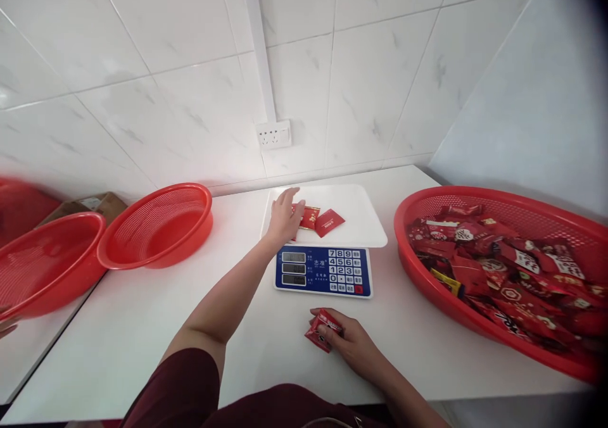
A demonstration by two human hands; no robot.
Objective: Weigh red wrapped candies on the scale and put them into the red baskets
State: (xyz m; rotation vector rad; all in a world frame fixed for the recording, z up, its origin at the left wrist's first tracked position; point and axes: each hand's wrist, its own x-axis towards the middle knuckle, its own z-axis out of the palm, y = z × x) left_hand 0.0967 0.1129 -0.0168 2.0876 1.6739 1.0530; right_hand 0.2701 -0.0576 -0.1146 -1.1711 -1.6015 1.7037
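Note:
My left hand (285,218) is over the left part of the white weighing pan (365,219), its fingers apart. Close by its fingertips lies a red packet with gold edges (310,218), partly covered by the hand. A plain red packet (329,223) rests just to the right of that one. Below the pan is the blue keypad panel of the digital scale (323,271); its display digits are too faint to read surely. Nearer to me, my right hand (354,346) is closed around a small red snack packet (323,330) above the table.
On the right stands a large red plastic basket (403,244) heaped with red snack packets (513,276). Two more red baskets are on the left, one on this table (156,225) and one farther left (52,263). Another person's hand (7,327) shows at the left edge.

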